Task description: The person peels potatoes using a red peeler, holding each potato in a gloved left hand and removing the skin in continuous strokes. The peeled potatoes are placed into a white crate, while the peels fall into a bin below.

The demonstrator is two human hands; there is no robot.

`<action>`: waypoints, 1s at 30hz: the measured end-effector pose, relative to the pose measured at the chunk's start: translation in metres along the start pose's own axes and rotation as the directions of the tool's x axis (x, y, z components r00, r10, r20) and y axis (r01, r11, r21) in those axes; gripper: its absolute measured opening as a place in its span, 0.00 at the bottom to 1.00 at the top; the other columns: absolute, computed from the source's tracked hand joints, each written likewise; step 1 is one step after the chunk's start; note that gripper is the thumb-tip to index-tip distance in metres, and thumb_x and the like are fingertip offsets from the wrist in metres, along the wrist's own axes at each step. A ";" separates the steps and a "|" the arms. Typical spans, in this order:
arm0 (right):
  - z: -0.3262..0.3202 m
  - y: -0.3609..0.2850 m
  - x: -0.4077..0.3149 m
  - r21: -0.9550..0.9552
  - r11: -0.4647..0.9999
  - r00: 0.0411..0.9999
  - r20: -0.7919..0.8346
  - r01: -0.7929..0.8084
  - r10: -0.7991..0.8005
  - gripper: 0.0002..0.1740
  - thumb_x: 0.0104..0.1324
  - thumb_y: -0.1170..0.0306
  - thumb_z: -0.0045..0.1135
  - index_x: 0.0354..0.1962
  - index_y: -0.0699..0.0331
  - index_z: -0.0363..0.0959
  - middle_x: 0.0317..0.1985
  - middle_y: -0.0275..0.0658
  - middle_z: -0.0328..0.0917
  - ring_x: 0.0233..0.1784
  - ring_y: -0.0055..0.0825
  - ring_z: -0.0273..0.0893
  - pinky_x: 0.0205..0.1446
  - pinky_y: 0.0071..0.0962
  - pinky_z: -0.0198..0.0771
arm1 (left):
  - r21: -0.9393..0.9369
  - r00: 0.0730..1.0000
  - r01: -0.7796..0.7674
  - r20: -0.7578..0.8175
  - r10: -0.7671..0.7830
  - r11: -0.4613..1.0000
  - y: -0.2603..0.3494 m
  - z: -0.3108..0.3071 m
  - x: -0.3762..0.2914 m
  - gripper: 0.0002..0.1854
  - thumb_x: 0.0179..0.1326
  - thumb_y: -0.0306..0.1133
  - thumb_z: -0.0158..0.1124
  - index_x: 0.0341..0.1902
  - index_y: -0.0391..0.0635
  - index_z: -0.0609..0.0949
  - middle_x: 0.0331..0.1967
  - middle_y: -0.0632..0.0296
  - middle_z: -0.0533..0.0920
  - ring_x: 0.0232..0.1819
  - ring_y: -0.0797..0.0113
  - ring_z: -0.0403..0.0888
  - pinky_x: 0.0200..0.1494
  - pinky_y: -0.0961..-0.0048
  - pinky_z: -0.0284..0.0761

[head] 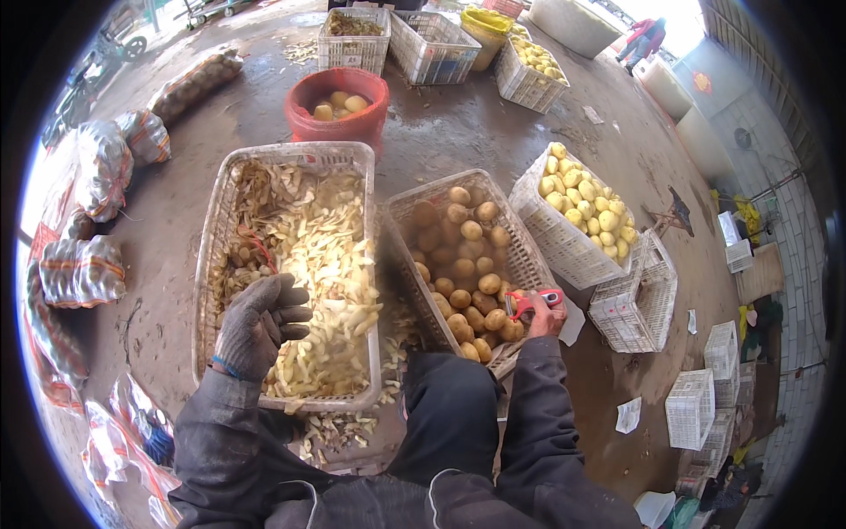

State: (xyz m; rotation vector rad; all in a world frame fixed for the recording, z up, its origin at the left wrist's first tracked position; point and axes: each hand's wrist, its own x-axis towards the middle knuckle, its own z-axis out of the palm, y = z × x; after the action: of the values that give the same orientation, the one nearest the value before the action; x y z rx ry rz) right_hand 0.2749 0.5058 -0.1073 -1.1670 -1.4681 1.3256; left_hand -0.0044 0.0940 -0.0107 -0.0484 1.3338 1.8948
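My left hand (254,327), in a grey knit glove, hovers over a plastic crate (206,264) heaped with potato peelings (330,264). Its fingers are apart and I see nothing in them. My bare right hand (548,319) grips a red-and-white vegetable peeler (529,301) by its handle, above the near right side of a second crate (522,248). Unpeeled potatoes (489,284) fill that crate, some of them under murky water. Beyond it, to the right, yellow peeled potatoes (588,198) are piled in a white crate (552,241).
A red-lined tub (337,125) with potatoes in liquid stands ahead. An empty crate (634,297) and a folding stool (675,213) are at the right. Net sacks (82,271) line the left. More crates (433,53) stand farther off, and a person (644,43) is at the far right.
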 end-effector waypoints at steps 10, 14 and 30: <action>0.068 0.108 0.112 -0.314 0.947 0.976 0.219 0.064 0.007 0.14 0.62 0.65 0.70 0.40 0.66 0.85 0.34 0.42 0.87 0.38 0.33 0.85 0.46 0.36 0.79 | 0.041 0.999 0.032 0.010 -0.032 0.999 -0.001 0.024 0.014 0.25 0.79 0.44 0.58 0.66 0.36 0.77 0.48 0.52 0.86 0.43 0.61 0.88 0.42 0.63 0.87; 0.136 0.100 0.125 -0.658 0.679 0.930 0.352 0.325 -0.104 0.30 0.61 0.55 0.76 0.54 0.66 0.82 0.42 0.51 0.89 0.45 0.48 0.87 0.52 0.43 0.80 | 0.070 0.999 0.044 -0.028 -0.042 0.997 0.000 0.023 0.009 0.26 0.79 0.45 0.59 0.67 0.34 0.76 0.48 0.52 0.85 0.43 0.61 0.88 0.42 0.64 0.87; 0.137 0.080 0.144 -0.615 0.711 0.892 0.451 0.340 -0.036 0.18 0.66 0.60 0.74 0.37 0.66 0.79 0.29 0.42 0.84 0.32 0.36 0.85 0.43 0.41 0.82 | 0.045 0.997 0.060 0.040 -0.062 0.997 -0.001 0.026 0.011 0.25 0.78 0.44 0.61 0.66 0.36 0.76 0.50 0.50 0.86 0.45 0.59 0.88 0.45 0.62 0.86</action>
State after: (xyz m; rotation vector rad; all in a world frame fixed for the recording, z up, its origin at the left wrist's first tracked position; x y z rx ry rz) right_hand 0.1171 0.6152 -0.2033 -1.1519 -2.4681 0.9131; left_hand -0.0014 0.1212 -0.0049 -0.0272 1.3312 1.8057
